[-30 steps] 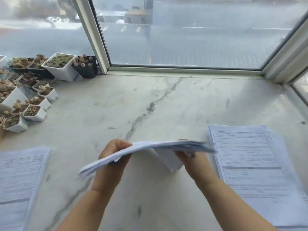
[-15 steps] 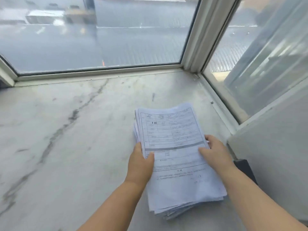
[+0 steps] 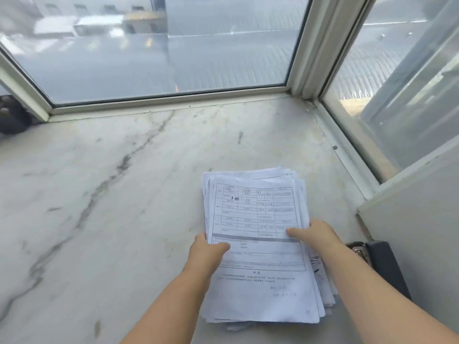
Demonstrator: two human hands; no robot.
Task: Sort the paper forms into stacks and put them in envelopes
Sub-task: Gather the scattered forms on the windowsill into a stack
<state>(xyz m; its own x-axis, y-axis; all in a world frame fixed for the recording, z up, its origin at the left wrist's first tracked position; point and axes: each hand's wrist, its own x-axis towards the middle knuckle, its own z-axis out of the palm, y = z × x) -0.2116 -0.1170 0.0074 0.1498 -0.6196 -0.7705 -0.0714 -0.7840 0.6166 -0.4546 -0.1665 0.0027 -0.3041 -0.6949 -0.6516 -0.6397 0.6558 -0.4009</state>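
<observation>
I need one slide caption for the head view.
Both hands, left hand and right hand, grip a stack of forms on a marble sill.

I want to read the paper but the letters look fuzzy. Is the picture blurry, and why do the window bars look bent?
In the head view, the white stack of printed paper forms shows table lines, but its small print is too soft to read; the white window frame leans and bows from the wide-angle lens; soft daylight falls on the grey-veined marble ledge.

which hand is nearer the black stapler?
Right. The right hand grips the paper stack's right edge, just left of the stapler; the left hand holds the stack's far, left edge.
</observation>
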